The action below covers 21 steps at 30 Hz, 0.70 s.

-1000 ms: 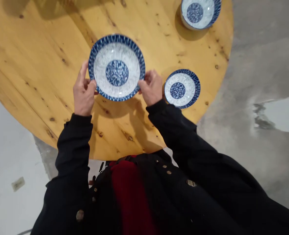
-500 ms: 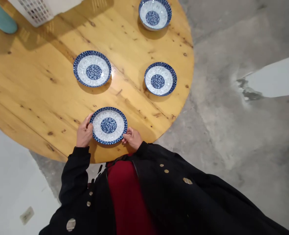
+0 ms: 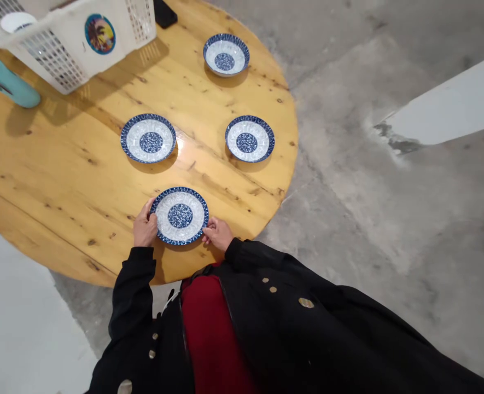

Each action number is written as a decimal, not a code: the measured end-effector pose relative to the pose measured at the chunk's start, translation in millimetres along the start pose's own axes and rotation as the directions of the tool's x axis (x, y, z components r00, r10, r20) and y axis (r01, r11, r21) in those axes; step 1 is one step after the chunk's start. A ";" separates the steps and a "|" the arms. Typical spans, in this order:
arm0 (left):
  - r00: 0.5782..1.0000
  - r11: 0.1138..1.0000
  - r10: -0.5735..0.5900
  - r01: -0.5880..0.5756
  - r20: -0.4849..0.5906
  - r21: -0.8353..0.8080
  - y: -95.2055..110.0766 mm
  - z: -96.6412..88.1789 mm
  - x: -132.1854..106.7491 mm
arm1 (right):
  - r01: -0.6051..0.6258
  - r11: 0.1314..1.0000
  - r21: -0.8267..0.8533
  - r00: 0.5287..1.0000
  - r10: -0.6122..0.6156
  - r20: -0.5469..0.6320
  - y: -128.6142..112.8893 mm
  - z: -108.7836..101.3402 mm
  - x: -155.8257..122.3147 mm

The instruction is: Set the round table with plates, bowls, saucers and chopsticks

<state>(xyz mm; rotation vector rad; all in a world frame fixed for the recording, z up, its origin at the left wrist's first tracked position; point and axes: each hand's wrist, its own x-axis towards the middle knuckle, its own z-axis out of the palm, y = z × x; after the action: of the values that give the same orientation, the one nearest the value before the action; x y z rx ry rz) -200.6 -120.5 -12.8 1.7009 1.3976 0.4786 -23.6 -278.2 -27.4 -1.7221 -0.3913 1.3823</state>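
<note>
Item 1: a blue-and-white plate [image 3: 179, 216], set flat near the edge of a round wooden table [image 3: 73, 189]. The left hand [image 3: 145, 230] and right hand [image 3: 217, 233] are placed at opposite sides of its rim, touching it; whether either grip is clenched cannot be told. Items 2 and 3: a matching plate [image 3: 148, 138] and a second matching plate [image 3: 249, 139], set apart beyond it. Item 4: a blue-and-white bowl [image 3: 226, 54], farther on. Item 5: a white perforated plastic basket [image 3: 73, 44], at the far edge.

Left hand [image 3: 145, 231] and right hand [image 3: 217, 233] reach forward, fingers [image 3: 209, 225] lightly curled.
</note>
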 end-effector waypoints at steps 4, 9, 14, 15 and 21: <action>0.999 0.999 0.036 -0.036 0.012 0.018 -5.2 -1.4 3.3 | 0.006 1.000 -0.029 1.000 -0.007 -0.019 1.2 1.5 1.5; 0.999 0.999 0.048 -0.048 0.010 -0.008 -3.9 -4.3 5.9 | 0.018 0.997 -0.074 1.000 -0.019 -0.011 2.0 3.9 2.9; 1.000 1.000 0.013 -0.012 0.009 -0.022 -1.6 -4.3 4.3 | 0.029 0.995 -0.091 0.999 -0.030 -0.014 2.2 3.2 3.6; 1.000 1.000 0.003 -0.002 0.010 -0.020 -2.6 -4.2 2.9 | 0.030 0.995 -0.100 0.999 -0.032 -0.013 1.9 1.9 3.0; 0.993 0.991 -0.112 0.110 -0.023 -0.083 -17.2 -10.9 -15.9 | -0.028 0.999 -0.023 0.999 0.029 0.028 -4.5 -15.2 -6.6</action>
<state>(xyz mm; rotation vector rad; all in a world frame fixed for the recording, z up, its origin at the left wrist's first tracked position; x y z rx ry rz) -223.7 -131.2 -17.1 1.5480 1.4646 0.4919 -10.9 -286.7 -19.6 -1.7345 -0.4004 1.4290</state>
